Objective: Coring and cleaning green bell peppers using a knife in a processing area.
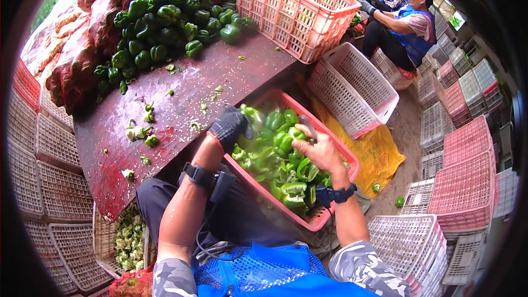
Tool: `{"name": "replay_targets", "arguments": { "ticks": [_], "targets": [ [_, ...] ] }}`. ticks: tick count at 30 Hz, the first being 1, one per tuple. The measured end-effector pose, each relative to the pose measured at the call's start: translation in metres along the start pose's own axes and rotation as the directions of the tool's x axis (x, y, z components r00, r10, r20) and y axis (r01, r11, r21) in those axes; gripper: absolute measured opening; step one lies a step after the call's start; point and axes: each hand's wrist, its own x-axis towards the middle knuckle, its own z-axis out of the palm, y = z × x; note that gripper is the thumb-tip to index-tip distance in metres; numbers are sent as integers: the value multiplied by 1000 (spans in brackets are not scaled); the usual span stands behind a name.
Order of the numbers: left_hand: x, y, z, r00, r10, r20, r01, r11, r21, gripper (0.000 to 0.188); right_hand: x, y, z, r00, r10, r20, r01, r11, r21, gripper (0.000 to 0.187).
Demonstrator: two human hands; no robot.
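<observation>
My left hand (229, 127), in a dark glove, is over the far left corner of a red plastic crate (345, 171). Its fingers are bent and blurred, and a light green pepper piece (251, 113) lies against their tips; whether they grip it is unclear. My bare right hand (320, 151) is closed at the crate's right side. A small grey blade-like tool (309, 127) shows between its thumb and fingers, mostly hidden. Halved and cut green bell peppers (293, 190) fill the crate below both hands. Some pieces under my left hand are smeared by motion.
A dark red tabletop (187, 96) carries piled whole green peppers (151, 36), scattered cores (137, 131) and seeds. Beyond my crate stand a pale crate (357, 85) and a large pink crate (294, 14). Stacked crates (462, 170) line the right. Another person (404, 27) sits far right.
</observation>
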Motion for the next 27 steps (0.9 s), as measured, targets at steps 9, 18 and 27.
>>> {"name": "replay_targets", "arguments": {
  "ticks": [9, 18, 27],
  "targets": [
    [11, 35, 22, 968, 52, 244, -33, 996, -79, 13, -3, -43, 36, 870, -466, -159, 442, 882, -164, 49],
    [6, 49, 13, 907, -267, 325, 420, 593, -687, 34, 3, -40, 60, 963, -250, -103, 262, 957, 126, 47],
    [5, 58, 27, 812, -468, 348, 570, 512, -642, 21, 7, -39, 68, 921, -349, -175, 371, 922, 110, 40]
  ]
}}
